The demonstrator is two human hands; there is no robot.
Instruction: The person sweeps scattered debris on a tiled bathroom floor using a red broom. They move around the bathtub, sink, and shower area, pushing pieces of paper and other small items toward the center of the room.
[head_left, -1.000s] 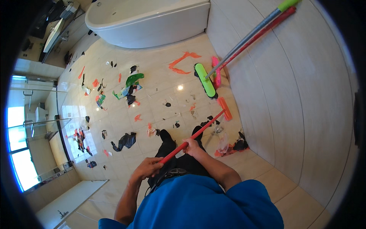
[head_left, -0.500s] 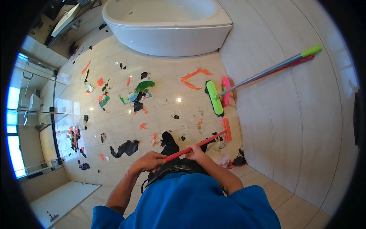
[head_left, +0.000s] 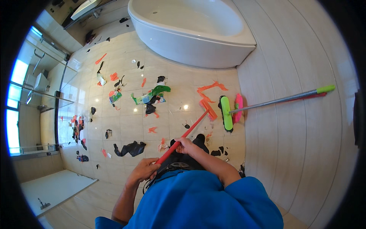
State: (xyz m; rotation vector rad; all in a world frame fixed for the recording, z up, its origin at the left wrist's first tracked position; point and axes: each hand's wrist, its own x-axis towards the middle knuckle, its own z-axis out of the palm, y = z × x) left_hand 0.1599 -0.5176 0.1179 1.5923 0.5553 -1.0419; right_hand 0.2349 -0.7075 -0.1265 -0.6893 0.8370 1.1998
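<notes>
Both of my hands grip a broom by its red stick [head_left: 194, 126]. My left hand [head_left: 145, 168] is wrapped round the upper end close to my waist, and my right hand [head_left: 184, 145] holds the stick farther down. The orange-red broom head [head_left: 209, 110] rests on the tiled floor ahead of me. It touches or lies very close to a strip of orange plastic [head_left: 213, 87]. A black plastic scrap [head_left: 187, 126] lies just nearer than the head, and a crumpled black bag [head_left: 130, 149] is left of my feet.
A green broom [head_left: 227, 114] and a pink broom [head_left: 238, 108] lean on the right wall. A white bathtub [head_left: 190, 49] stands at the back. Torn green plastic packaging [head_left: 152, 95] and several scraps litter the floor. Glass panels [head_left: 42, 91] and a shower tray [head_left: 57, 189] are on the left.
The broom head has swung away from the near right, forward and left, up to the orange strip. My right hand has moved slightly left with the stick. The whole view has turned and shifted.
</notes>
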